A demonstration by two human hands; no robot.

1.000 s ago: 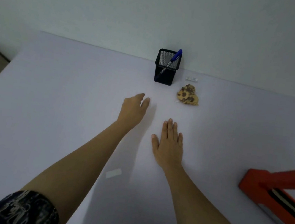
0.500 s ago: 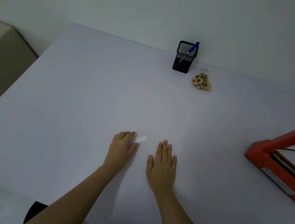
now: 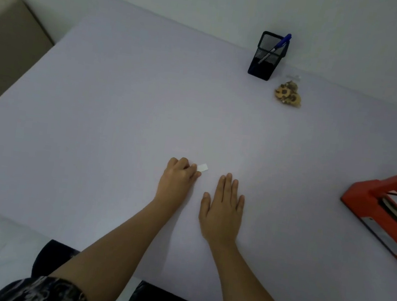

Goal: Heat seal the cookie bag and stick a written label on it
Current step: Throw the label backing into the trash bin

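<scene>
The small white paper label (image 3: 202, 167), mid-frame and well apart from the clear cookie bag (image 3: 288, 95) upper right, sat pinched by the left grip (image 3: 178, 180), the right grip (image 3: 223, 208) flat, fingers straight, on the pale worktop (image 3: 121, 116); so slight a pinch might crease it.

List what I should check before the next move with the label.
1. Grip on label: left hand has curled fingers on one end of the label. Ok.
2. Label written: its face looks blank, but it is too small to be sure. Cannot tell.
3. Pen ready: it stands in the cup at the far edge. Ok.
4. Right hand free: it lies flat on the table, holding nothing. Ok.
5. Bag sealed: it lies beside the cup, far from the sealer. Cannot tell.
</scene>
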